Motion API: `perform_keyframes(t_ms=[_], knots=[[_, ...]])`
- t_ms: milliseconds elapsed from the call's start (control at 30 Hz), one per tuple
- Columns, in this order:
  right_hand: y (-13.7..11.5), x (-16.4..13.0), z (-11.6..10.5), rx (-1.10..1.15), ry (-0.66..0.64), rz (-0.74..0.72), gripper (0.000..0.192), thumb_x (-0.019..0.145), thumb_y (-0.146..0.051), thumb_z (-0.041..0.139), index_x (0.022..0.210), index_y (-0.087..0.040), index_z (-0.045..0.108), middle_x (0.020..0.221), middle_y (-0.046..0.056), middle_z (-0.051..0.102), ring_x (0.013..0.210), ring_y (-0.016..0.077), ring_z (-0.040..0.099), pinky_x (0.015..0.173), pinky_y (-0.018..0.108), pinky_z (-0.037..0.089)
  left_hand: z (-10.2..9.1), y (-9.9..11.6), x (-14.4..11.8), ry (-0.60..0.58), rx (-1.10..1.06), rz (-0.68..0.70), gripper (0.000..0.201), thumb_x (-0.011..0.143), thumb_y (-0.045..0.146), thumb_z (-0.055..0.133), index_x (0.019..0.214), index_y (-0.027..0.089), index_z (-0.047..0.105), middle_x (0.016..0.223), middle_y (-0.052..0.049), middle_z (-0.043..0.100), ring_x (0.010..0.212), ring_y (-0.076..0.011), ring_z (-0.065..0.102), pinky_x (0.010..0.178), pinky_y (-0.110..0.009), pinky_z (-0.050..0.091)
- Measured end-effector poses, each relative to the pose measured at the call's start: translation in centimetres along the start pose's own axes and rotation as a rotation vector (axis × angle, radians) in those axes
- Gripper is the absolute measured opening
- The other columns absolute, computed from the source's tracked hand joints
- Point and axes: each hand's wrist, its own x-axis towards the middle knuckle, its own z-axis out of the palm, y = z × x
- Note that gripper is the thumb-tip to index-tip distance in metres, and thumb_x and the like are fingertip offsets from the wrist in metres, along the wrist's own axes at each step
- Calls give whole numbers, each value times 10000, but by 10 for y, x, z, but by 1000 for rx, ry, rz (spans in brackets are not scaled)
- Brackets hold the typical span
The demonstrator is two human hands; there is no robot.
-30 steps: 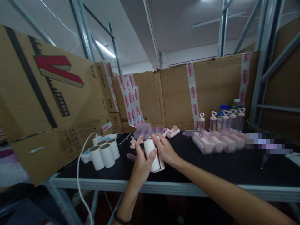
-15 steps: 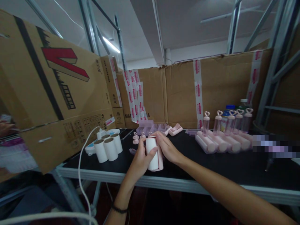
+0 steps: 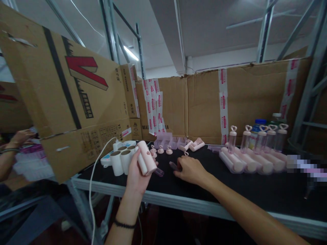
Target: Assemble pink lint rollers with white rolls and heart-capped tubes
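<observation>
Your left hand [image 3: 136,170] sits just inside the near metal edge of the black table [image 3: 230,190], fingers wrapped around the pink roller [image 3: 146,158], which tilts up toward 1 o'clock above the tabletop. Your right hand [image 3: 190,169] rests at 3 o'clock from it, palm down, fingers loosely curled over a small clear handle piece [image 3: 173,165]; whether they pinch it, you cannot tell. Between the two hands lies bare black surface with one clear tube [image 3: 158,172] on it, and open table runs on at 3 o'clock toward the row of finished rollers [image 3: 245,163]. At 9 o'clock the white paper rolls [image 3: 122,160] stand close to your left knuckles, and the big cardboard box [image 3: 68,102] overhangs that side. A white cable [image 3: 93,190] drops over the table edge at 8 o'clock.

Half a second ago both hands gripped the roller upright at the middle; now the right has let go and moved to the surface, and the left has carried the roller leftward and tipped it.

The roller is a smooth pink plastic cylinder with a rounded end; the paper rolls are matte white with brown cardboard cores. Small pink knobs [image 3: 160,149] sit at 12 o'clock.
</observation>
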Motion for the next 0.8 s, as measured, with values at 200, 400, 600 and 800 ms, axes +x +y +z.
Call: perform_keyframes(t_ms=[200,400,600,800], knots=[[5,10,-10,116,55,-28,149,885,-319,667,942,-185,635,870,70,714,838,240,704,712,323,514,-2,-7,3,-18,75,60,246,866,290,706,1043,124,667,789,-40,719,617,-165,697,593,-296,624],[4,13,-33,739,44,-200,387,969,-518,593,1167,-187,621,850,17,669,657,144,648,539,242,529,-2,-2,-1,-46,208,161,524,747,336,841,1198,178,625,836,-25,752,609,-160,711,588,-257,608],[-3,6,-37,831,17,-243,334,945,-459,663,1101,-164,681,790,7,666,631,118,623,595,233,516,-2,-3,-4,-81,325,169,542,765,380,832,1222,206,600,812,-10,741,568,-164,711,540,-251,596],[-3,6,-32,783,-10,-261,332,953,-460,658,1100,-163,687,764,4,655,627,128,608,583,240,495,3,-7,-9,-112,386,162,543,792,427,803,1230,210,568,767,-8,721,546,-179,702,496,-269,597]])
